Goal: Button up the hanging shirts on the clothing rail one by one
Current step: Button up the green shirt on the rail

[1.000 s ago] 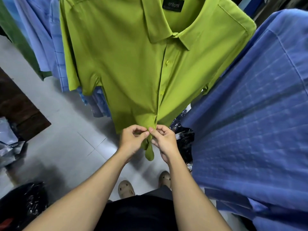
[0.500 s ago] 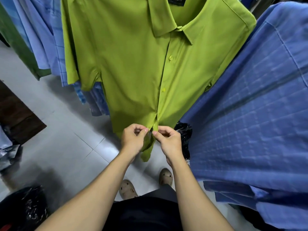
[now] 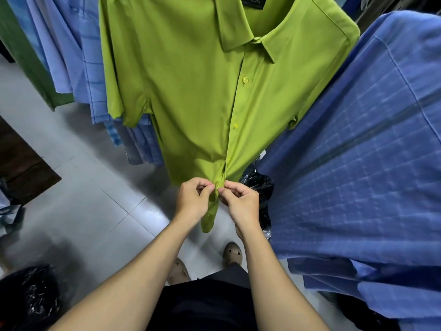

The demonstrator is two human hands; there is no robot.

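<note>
Grey tiled floor [image 3: 83, 199] underfoot. Green shirt [image 3: 191, 91] hangs at 12 o'clock, upper buttons fastened. Left grip [image 3: 193, 199] and right grip [image 3: 241, 204] each pinch its lower placket at centre. Black bag [image 3: 28, 297] at 7 o'clock: contents cannot be told.

Lime-green shirt [image 3: 202, 96] hanging, collar up, placket buttoned down front, hem bunched at bottom.

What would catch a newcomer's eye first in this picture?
The bright lime-green shirt hanging in the centre stands out most. Just below, the left hand and right hand pinch its front edges near the hem. A large blue checked shirt fills the right side.
</note>
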